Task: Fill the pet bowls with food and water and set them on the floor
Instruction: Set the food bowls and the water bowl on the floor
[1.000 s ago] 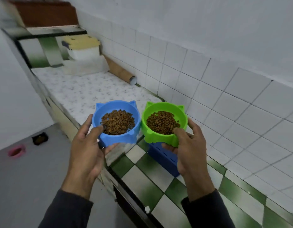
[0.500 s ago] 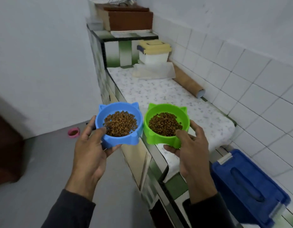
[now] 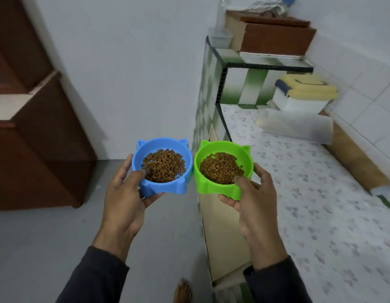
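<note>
My left hand (image 3: 122, 200) grips a blue cat-eared pet bowl (image 3: 146, 149) by its near rim, thumb inside the edge. Brown kibble (image 3: 164, 166) fills its middle. My right hand (image 3: 255, 204) holds a matching green bowl (image 3: 224, 147) the same way, also with kibble (image 3: 220, 168) in it. Both bowls are level, side by side and almost touching, held in the air. The blue one hangs over the grey floor (image 3: 47, 248), the green one over the counter's edge.
A speckled counter (image 3: 321, 215) runs along the tiled wall on the right, with a yellow-lidded white bin (image 3: 303, 95), a plastic bag (image 3: 297, 125) and a cardboard tube (image 3: 360, 162). Dark wooden furniture (image 3: 36, 149) stands at left. My bare foot (image 3: 183, 290) shows below.
The view has swung left from the counter toward the floor and wooden furniture. Both hands still hold the bowls side by side; the blue box and the floor bowls have left the view.
</note>
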Motion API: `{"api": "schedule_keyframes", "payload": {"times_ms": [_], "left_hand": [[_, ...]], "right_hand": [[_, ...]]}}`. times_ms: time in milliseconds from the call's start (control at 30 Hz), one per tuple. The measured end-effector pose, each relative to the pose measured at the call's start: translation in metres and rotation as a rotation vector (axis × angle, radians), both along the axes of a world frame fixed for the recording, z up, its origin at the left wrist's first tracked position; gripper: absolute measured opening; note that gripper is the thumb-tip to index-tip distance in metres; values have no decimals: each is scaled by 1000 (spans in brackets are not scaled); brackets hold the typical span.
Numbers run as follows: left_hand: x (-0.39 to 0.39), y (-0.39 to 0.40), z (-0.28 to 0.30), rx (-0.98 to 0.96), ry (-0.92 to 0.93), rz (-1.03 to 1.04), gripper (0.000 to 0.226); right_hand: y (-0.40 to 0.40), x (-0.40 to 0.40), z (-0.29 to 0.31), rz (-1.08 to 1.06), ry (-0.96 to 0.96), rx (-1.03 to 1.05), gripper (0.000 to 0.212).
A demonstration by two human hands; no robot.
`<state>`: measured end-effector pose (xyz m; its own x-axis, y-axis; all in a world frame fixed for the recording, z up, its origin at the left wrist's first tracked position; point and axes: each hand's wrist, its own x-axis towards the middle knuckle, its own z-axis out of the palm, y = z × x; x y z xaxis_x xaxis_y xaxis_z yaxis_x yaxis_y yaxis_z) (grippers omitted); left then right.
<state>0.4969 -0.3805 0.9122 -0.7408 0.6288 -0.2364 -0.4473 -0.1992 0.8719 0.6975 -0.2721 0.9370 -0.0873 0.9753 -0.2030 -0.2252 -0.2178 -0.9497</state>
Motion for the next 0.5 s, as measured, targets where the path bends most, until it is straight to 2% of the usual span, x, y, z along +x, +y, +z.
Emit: {"api": "schedule_keyframes", "payload": {"times_ms": [500], "left_hand": [[-152,115,-14,-48,10,188,45]], "right_hand": [[151,-181,-16,187,-25,-38,45]]}}
